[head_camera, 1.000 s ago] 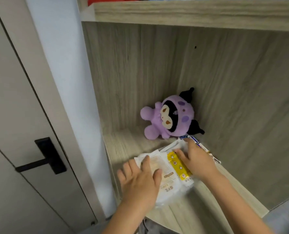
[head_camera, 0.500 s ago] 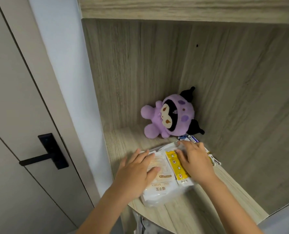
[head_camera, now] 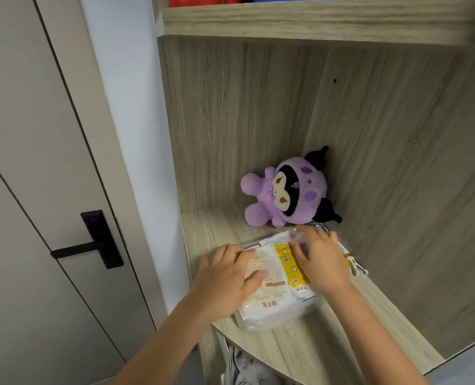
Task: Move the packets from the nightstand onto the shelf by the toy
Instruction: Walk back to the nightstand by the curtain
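We have slid the packets (head_camera: 279, 284) further in on the shelf (head_camera: 308, 348), just by the toy (head_camera: 289, 190). Our left hand (head_camera: 228, 276) and right hand (head_camera: 321, 259) lie flat on them, fingers straight. Nearly done.

I see a pale wood-grain shelf (head_camera: 214, 232) with a rounded front edge. A purple plush toy (head_camera: 289, 191) lies in its back corner against the rear panel. A stack of white packets (head_camera: 272, 309) lies on the shelf just in front of the toy, reaching its front edge.
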Available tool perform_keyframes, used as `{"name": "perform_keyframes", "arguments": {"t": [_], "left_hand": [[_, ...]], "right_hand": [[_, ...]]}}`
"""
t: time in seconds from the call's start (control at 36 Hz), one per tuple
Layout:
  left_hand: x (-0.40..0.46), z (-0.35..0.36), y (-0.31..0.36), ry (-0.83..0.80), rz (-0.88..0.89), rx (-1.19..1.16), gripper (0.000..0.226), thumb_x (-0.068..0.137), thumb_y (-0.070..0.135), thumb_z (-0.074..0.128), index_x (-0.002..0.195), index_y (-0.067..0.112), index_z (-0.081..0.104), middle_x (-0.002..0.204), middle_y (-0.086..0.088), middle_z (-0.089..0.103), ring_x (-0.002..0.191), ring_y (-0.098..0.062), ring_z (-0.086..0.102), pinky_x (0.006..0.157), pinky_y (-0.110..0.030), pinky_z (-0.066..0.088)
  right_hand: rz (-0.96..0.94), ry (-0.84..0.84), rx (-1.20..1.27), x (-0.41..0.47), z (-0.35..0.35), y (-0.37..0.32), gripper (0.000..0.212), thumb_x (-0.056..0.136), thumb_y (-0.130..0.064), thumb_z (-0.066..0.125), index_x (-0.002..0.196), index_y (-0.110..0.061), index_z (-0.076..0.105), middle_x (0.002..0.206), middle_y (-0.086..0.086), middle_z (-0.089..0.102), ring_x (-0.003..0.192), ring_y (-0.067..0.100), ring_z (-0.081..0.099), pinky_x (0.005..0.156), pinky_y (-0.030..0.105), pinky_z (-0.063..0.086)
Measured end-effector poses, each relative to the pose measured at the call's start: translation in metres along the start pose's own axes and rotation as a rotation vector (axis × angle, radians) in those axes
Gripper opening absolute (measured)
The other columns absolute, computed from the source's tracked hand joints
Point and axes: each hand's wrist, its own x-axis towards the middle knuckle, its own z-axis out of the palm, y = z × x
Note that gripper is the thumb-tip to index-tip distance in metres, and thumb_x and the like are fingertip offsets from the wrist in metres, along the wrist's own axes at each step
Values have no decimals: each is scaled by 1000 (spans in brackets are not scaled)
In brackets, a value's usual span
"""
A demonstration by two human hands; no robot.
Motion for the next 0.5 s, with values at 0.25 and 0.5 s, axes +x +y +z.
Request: {"name": "perform_keyframes", "arguments": {"t": [0.25,0.5], "left_hand": [[-38,-32,-33,374,-88,-265,50,98,47,23,134,24,50,133,6,49,123,-11,45,104,-28,36],[-109,-33,-169,320,-321,124,41,94,36,39,82,17,73,70,2,67,64,-19,61,56,-32,50]], "right_hand": [[-51,216,207,-21,-29,-1,39,89,-30,39,109,-11,66,106,5,63,96,24,55,84,25,37],[-391,-26,-6,-50,-24,-136,31,90,-40,38,89,-23,64,82,-4,67,78,21,58,70,36,48]]}}
